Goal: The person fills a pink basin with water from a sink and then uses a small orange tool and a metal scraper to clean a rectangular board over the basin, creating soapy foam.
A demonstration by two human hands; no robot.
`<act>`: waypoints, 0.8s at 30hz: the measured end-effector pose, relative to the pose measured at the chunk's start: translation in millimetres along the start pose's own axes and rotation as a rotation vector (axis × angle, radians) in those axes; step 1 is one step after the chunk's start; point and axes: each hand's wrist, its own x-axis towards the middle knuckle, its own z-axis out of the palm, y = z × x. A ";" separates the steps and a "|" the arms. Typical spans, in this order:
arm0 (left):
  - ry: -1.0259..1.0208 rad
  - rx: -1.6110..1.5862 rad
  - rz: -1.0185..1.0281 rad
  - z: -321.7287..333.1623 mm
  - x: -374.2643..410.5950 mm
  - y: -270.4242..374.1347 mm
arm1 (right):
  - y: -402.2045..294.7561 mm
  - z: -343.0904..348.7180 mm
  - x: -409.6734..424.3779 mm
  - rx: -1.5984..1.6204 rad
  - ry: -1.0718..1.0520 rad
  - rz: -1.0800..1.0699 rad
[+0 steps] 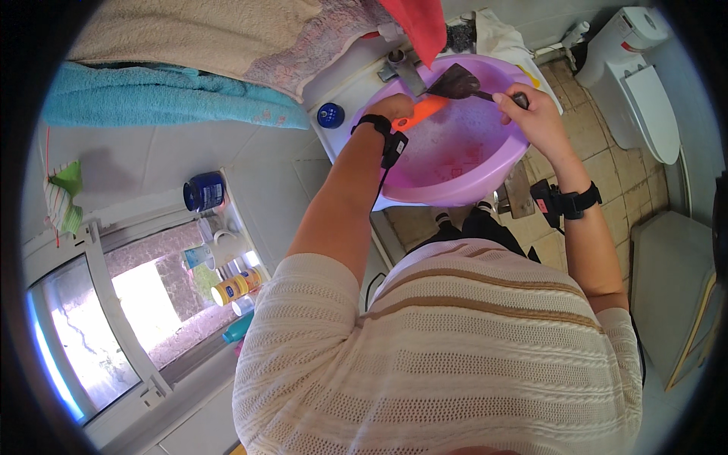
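Observation:
Over the far left part of a purple plastic basin, my left hand is curled against a long orange plastic object with a hole near one end; its fingertips are hidden. My right hand, above the basin's right rim, grips the handle of a dark turner spatula. The spatula's blade points left, above the orange object and close to the metal faucet. Cloudy, sudsy water shows in the basin, which sits on a white washbasin.
A blue jar stands on the washbasin's left corner. A red cloth hangs by the faucet, with towels at upper left. Bottles and a white mug line the window ledge. A wooden stool and a toilet are at right.

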 end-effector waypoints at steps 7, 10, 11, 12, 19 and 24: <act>-0.190 -0.201 -0.009 -12.3 -21.3 21.0 | 3.3 -2.4 -1.0 -0.001 0.019 0.015; -0.070 -0.023 -0.261 -9.3 -17.2 8.7 | -1.6 -0.6 0.1 -0.027 -0.002 0.006; 0.005 0.055 -0.379 -5.9 -14.4 0.4 | -4.1 1.0 0.6 -0.029 -0.012 -0.005; -0.033 0.041 -0.284 -7.3 -18.9 18.2 | -2.8 -1.8 -0.4 -0.041 0.008 -0.002; -0.125 -0.063 -0.288 -16.0 -44.7 44.9 | -6.3 0.8 -1.0 -0.032 0.017 -0.001; -0.128 0.019 -0.179 -8.6 -37.5 47.5 | 2.5 -2.6 -0.9 -0.024 0.010 0.015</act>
